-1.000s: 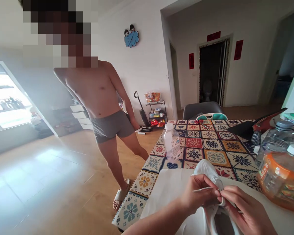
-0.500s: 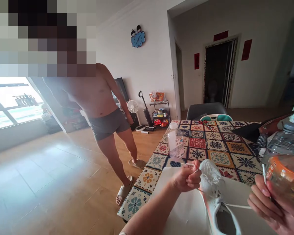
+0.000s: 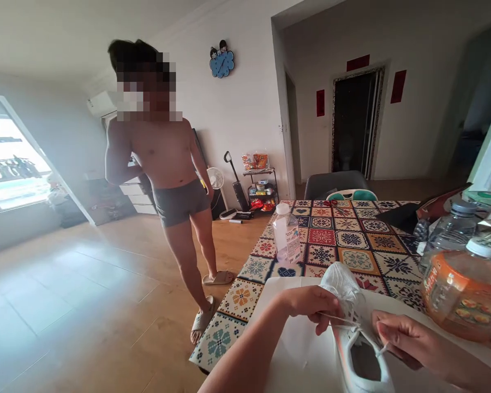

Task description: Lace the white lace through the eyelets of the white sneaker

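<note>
A white sneaker [image 3: 340,284] lies on a white board [image 3: 298,349] at the table's near edge, its toe pointing away from me and its opening towards me. My left hand [image 3: 313,305] is closed at the shoe's left side, with a white shoelace [image 3: 343,322] running from its fingers across the tongue. On the shoe's right, my right hand [image 3: 401,335] pinches the lace too; a short end of it sticks out below the fingers by the collar. Part of the lacing is hidden behind my left fingers.
A clear bottle [image 3: 287,234] stands beyond the board on the patterned tablecloth [image 3: 323,236]. To the right are a big orange-labelled jar [image 3: 460,289] and another plastic bottle [image 3: 454,226]. Red-handled scissors [image 3: 332,203] lie at the far edge. Another person [image 3: 175,180] stands left of the table.
Both hands have come inward and down to the shoe, my right from far right, each with lace. The other person appears farther off, an arm now raised towards the head.
</note>
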`<state>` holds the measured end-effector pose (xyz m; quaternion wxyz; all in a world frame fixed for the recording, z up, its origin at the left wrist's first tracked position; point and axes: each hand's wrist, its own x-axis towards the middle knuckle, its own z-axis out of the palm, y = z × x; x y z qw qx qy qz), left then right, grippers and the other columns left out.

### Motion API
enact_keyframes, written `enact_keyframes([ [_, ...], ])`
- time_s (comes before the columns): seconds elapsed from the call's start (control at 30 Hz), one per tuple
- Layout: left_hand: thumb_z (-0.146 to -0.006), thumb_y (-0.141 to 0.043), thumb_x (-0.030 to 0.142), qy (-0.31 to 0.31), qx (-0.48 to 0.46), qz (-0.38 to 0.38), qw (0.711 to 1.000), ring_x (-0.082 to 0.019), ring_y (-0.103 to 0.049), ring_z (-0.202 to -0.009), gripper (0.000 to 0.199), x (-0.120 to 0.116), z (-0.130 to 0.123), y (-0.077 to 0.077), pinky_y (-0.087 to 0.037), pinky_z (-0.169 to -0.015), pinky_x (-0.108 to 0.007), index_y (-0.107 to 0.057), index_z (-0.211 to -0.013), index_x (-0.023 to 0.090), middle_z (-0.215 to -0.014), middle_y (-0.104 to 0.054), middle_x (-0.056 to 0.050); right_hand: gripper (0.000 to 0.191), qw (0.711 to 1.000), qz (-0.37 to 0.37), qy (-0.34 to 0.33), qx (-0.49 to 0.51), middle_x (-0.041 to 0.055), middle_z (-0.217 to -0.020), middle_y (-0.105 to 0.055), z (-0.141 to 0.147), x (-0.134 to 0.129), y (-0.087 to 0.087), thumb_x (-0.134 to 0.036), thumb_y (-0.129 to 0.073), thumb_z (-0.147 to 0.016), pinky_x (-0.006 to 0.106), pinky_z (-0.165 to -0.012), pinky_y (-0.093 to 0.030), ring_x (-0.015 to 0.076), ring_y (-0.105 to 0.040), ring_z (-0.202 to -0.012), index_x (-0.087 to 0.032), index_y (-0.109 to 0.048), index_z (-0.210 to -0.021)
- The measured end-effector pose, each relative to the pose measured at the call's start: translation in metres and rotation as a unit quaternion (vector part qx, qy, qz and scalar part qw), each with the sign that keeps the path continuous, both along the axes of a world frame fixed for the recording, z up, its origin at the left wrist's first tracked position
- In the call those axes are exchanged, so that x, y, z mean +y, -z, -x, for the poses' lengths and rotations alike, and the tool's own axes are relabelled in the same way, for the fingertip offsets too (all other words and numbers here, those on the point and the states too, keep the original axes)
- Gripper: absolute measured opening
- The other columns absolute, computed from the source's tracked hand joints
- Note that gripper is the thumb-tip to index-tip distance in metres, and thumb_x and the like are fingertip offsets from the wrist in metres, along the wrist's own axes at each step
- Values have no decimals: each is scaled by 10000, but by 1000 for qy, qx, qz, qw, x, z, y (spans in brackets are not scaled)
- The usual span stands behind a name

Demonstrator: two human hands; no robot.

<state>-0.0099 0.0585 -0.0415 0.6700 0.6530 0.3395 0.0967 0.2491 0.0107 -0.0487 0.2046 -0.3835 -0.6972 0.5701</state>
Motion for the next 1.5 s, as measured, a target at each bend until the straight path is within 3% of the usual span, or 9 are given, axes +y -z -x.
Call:
enact_keyframes([
  [0.1, -940, -507, 466, -16, 56, -18, 998, -82, -364, -372, 358, -2, 5, -6, -195, -492, -254, -651, -797, 171, -379, -532, 46, 653, 1000, 10, -18, -10, -43, -614, -352, -4, 3, -5, -820, -446, -826, 225, -515, -265, 92, -296, -552, -185, -450, -673],
  [0.23, -928, -547, 308, 23, 106, -31, 994, -80, -398, -394, 246, -5, 9, -14, -224, -500, -243, -697, -796, 164, -391, -516, 49, 703, 998, 32, 17, -52, -37, -587, -379, -10, 7, 0, -864, -413, -794, 226, -517, -280, 91, -324, -539, -178, -477, -655],
  [0.4, -832, -688, 440, 74, 63, -10, 995, -78, -452, -429, 282, -2, 10, -11, -254, -468, -222, -684, -728, 178, -503, -606, 26, 692, 998, 51, -18, -44, -42, -548, -397, -8, 10, 2, -859, -442, -783, 220, -496, -310, 79, -373, -481, -183, -449, -633],
  [0.53, -586, -814, 633, 78, -34, -5, 996, -124, -547, -528, 489, -1, 12, -10, -397, -517, -251, -723, -761, 187, -628, -670, -4, 485, 997, 61, -52, 1, 3, -726, -556, -11, 8, -1, -665, -646, -816, 209, -547, -363, 105, -509, -604, -188, -561, -820],
  [0.67, -544, -847, 608, 50, -117, -63, 990, -141, -592, -665, 482, -5, 11, -16, -472, -693, -280, -734, -693, 164, -715, -651, -19, 483, 994, 70, -80, -5, -13, -663, -496, -17, 5, -3, -640, -718, -763, 211, -532, -321, 106, -442, -591, -175, -587, -759],
  [0.83, -586, -855, 556, -10, -212, -106, 971, -163, -620, -797, 421, -12, 0, -16, -465, -775, -295, -715, -670, 168, -831, -676, -53, 469, 991, 16, 6, 131, -19, -687, -453, -12, 6, -11, -610, -743, -757, 244, -615, -334, 127, -401, -654, -178, -592, -655],
  [1.0, -557, -867, 570, -85, -256, -17, 963, -164, -605, -672, 468, -19, -16, -1, -454, -668, -276, -659, -648, 161, -667, -655, -29, 305, 965, 44, 6, 260, 53, -939, -657, 10, 2, -13, -496, -772, -787, 341, -810, -416, 208, -586, -890, -197, -726, -743],
  [1.2, -602, -879, 488, -152, -299, 16, 942, -94, -479, -524, 443, -22, -26, 0, -342, -546, -223, -613, -609, 134, -576, -593, -4, 365, 928, 55, 13, 369, 55, -788, -695, 34, -1, -2, -509, -821, -735, 334, -790, -425, 183, -615, -792, -158, -721, -718],
  [1.5, -605, -885, 461, -123, -272, -6, 955, -90, -521, -554, 397, -21, -23, -2, -392, -545, -218, -651, -643, 142, -682, -585, 0, 307, 916, 55, 44, 394, 28, -780, -628, 43, -3, -1, -465, -831, -739, 295, -748, -441, 161, -597, -773, -163, -773, -739],
])
